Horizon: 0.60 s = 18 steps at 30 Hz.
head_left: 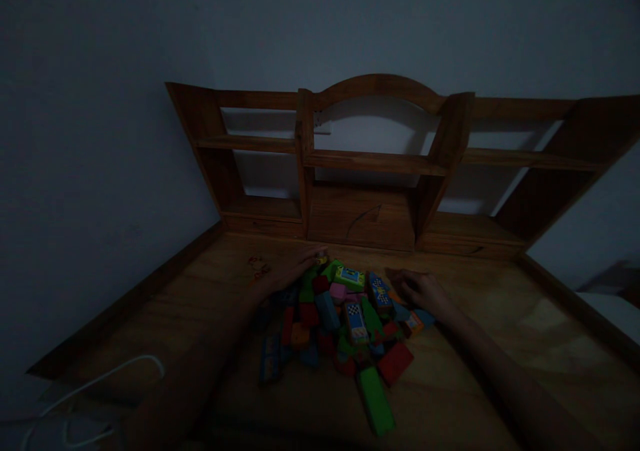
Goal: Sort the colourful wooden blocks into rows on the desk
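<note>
Here's the left hand (296,267), fingers stretched nearly straight along the far left edge of a heap of multicoloured toy blocks (327,311), fingertips right by a small yellow block (321,259), though whether they grip it I can't tell! Across the heap, the right hand (423,289) sits half curled beside a blue rectangular block with yellow markings (380,291), its grasp hidden from me, everything on the brown wooden desk (480,291)

A heap of blocks (356,322) lies on the bench (490,291) at lower centre of the frame, between the left hand (296,267) and the right hand (423,287). Behind, across the middle, stands a shelf unit (375,162) before the wall (320,24); a cable (145,357) lies lower left.
</note>
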{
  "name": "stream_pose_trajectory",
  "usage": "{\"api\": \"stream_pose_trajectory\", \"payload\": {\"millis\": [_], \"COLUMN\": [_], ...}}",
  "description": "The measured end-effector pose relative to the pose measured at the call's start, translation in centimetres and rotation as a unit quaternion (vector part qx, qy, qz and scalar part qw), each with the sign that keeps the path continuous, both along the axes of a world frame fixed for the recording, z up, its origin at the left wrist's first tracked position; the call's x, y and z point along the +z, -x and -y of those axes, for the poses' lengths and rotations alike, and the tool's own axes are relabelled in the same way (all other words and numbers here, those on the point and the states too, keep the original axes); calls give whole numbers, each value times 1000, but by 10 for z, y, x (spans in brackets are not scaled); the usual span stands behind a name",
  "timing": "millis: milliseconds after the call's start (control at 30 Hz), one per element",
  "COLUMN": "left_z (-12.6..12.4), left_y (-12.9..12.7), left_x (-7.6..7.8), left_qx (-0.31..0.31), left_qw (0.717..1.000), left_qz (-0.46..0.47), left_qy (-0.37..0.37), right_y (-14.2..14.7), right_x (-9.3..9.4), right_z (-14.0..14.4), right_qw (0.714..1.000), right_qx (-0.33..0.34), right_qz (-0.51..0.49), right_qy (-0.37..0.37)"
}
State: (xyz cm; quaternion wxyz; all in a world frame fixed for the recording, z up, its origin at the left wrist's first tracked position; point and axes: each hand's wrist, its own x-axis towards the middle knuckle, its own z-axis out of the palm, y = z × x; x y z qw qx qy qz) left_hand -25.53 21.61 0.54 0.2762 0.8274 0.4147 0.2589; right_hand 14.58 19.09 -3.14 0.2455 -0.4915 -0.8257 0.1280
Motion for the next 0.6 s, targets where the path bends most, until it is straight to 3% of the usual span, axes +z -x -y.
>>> {"api": "stream_pose_trajectory", "payload": {"millis": [100,367,500,600], "left_z": [-2,8,6,5], "left_y": [3,-3,-3,12], "left_x": [-1,13,20,33], "left_qx": [43,120,193,269], "left_qw": [999,993,980,960], "left_qz": [10,-6,-37,-63], "left_qy": [5,-13,-25,-41], "right_y": [0,1,1,2], "right_x": [0,2,2,4], "right_z": [-1,1,1,3], "right_qw": [1000,1000,1000,1000], "right_qx": [4,10,7,3], "right_qz": [2,-2,-3,-2], "right_qy": [2,6,7,4]}}
